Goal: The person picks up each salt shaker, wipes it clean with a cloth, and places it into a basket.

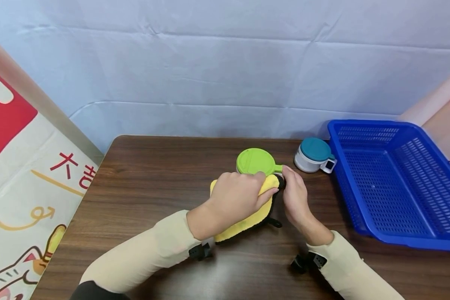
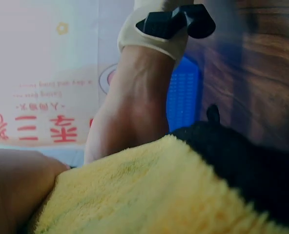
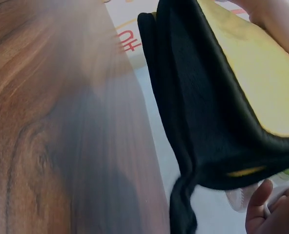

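Observation:
My left hand (image 1: 238, 193) grips a folded cloth (image 1: 245, 223), fuzzy yellow on one face and black on the other, with a black loop at one edge. The cloth is against the near side of a jar with a lime-green lid (image 1: 256, 161). My right hand (image 1: 295, 196) holds the jar by its handle at the right. In the right wrist view the thumb and fingers (image 3: 276, 209) curl at a pale handle beside the jar's clear wall (image 3: 236, 197). The cloth (image 2: 125, 190) fills the lower left wrist view and hides much of the jar from above.
A second jar with a teal lid (image 1: 316, 149) and white handle stands to the right of the green-lidded one. Beside it, a blue plastic basket (image 1: 346, 200) lies along the right of the brown wooden table (image 1: 153, 179). A pale sheet (image 1: 210, 71) hangs behind.

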Motion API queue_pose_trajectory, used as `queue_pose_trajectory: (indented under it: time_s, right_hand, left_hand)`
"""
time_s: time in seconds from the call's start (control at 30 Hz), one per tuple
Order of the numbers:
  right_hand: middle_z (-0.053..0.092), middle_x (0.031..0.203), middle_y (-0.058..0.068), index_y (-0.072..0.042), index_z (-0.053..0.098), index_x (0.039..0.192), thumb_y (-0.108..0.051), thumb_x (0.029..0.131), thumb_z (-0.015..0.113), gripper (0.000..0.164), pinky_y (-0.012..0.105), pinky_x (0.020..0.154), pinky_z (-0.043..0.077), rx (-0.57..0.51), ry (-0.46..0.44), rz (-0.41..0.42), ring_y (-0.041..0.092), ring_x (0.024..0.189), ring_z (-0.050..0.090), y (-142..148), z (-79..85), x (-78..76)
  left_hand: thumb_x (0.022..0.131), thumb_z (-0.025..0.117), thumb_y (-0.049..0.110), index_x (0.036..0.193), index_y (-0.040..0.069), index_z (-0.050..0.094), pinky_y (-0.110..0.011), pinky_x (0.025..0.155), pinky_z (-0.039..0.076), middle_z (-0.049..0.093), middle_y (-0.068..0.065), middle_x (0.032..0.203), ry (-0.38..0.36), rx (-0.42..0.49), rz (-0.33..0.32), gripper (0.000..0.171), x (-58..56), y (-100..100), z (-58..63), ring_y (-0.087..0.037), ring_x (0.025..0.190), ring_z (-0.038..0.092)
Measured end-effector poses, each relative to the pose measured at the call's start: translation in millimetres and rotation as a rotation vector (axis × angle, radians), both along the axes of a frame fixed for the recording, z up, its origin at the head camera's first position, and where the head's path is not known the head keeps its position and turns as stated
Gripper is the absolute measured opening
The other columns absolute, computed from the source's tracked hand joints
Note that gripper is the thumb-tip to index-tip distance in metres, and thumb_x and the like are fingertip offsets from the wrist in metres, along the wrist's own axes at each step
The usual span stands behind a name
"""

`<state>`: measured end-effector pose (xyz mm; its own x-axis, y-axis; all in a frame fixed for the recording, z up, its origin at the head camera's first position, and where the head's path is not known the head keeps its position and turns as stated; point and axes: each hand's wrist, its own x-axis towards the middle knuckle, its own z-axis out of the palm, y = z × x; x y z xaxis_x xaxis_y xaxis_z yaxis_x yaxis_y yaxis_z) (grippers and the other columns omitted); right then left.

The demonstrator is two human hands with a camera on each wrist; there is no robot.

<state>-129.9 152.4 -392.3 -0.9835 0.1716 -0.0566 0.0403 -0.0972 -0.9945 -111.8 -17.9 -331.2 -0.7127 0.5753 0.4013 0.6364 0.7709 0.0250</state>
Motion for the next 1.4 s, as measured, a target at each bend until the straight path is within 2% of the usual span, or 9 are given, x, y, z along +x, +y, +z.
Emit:
queue_pose_trajectory:
  time_s: [0.1,0.17,0.23,0.3,0.5,0.67,0.87,1.1,1.4]
  right_hand:
    - [0.063,0.09,-0.009,-0.014,0.068,0.096,-0.021,0.108,0.039,0.032,0.019,0.085,0.046,-0.024,-0.026,-0.013,0.006,0.093,0.056,-1.6,1.6,2.0]
    - [0.063,0.097,-0.01,-0.009,0.066,0.108,-0.02,0.108,0.038,0.03,0.018,0.089,0.045,-0.041,-0.042,-0.02,0.005,0.099,0.055,-3.0,2.9,3.3]
    - [0.063,0.1,-0.009,-0.003,0.063,0.114,-0.019,0.108,0.037,0.031,0.019,0.091,0.045,-0.052,-0.046,-0.021,0.006,0.102,0.055,-4.3,3.9,4.4]
    - [0.062,0.103,-0.01,-0.003,0.063,0.116,-0.018,0.108,0.037,0.031,0.018,0.094,0.043,-0.06,-0.045,-0.023,0.005,0.105,0.054,-5.2,4.6,5.3]
    - [0.063,0.093,-0.007,-0.014,0.068,0.094,-0.017,0.109,0.036,0.035,0.02,0.088,0.046,-0.087,0.029,0.007,0.007,0.095,0.055,-5.6,3.7,3.4]
    - [0.061,0.086,-0.008,-0.019,0.067,0.086,-0.017,0.109,0.036,0.039,0.02,0.079,0.046,-0.072,0.047,0.013,0.007,0.085,0.054,-5.5,3.2,2.7]
    - [0.056,0.079,-0.006,-0.018,0.064,0.082,-0.018,0.11,0.035,0.04,0.021,0.07,0.044,-0.062,0.054,0.011,0.007,0.075,0.049,-5.6,5.3,3.0]
    - [0.049,0.071,-0.006,-0.018,0.063,0.078,-0.019,0.109,0.036,0.041,0.022,0.062,0.039,-0.036,0.045,0.022,0.008,0.064,0.043,-5.7,7.7,2.7]
    - [0.04,0.069,-0.005,-0.013,0.041,0.071,-0.014,0.108,0.031,0.038,0.02,0.059,0.03,-0.099,0.092,0.075,0.01,0.061,0.034,-7.3,8.1,-0.6]
  left_hand:
    - [0.098,0.063,0.051,0.076,0.017,0.058,-0.027,0.038,0.035,0.038,0.007,0.051,0.03,-0.004,0.034,0.041,3.1,7.3,-0.7,-0.012,0.038,0.043]
    - [0.097,0.065,0.051,0.075,0.018,0.059,-0.027,0.038,0.036,0.039,0.007,0.051,0.073,-0.012,0.053,0.041,4.4,10.8,-2.4,-0.012,0.038,0.044]
    - [0.096,0.067,0.05,0.071,0.018,0.058,-0.026,0.038,0.037,0.04,0.008,0.05,0.122,-0.008,0.074,0.042,5.0,13.7,-4.3,-0.011,0.038,0.045]
    - [0.094,0.069,0.048,0.067,0.018,0.055,-0.026,0.038,0.037,0.038,0.008,0.048,0.173,-0.003,0.1,0.043,5.3,15.9,-6.5,-0.011,0.037,0.044]
    - [0.091,0.074,0.043,0.06,0.019,0.049,-0.026,0.037,0.038,0.035,0.009,0.045,0.287,0.017,0.156,0.047,5.3,20.7,-9.5,-0.01,0.035,0.044]
    - [0.091,0.074,0.04,0.061,0.02,0.054,-0.026,0.039,0.04,0.042,0.009,0.046,0.304,0.005,0.165,0.041,5.5,21.6,-8.1,-0.01,0.037,0.049]
    - [0.088,0.076,0.041,0.065,0.02,0.059,-0.024,0.041,0.04,0.048,0.009,0.048,0.319,-0.047,0.168,0.036,5.9,19.8,-5.8,-0.009,0.04,0.052]
    - [0.089,0.076,0.04,0.064,0.019,0.056,-0.025,0.039,0.038,0.045,0.008,0.046,0.352,-0.029,0.147,0.038,4.5,15.3,-7.5,-0.009,0.038,0.049]
    - [0.089,0.074,0.043,0.061,0.019,0.053,-0.026,0.037,0.035,0.04,0.008,0.045,0.394,-0.002,0.135,0.043,2.5,8.0,-9.1,-0.01,0.035,0.045]
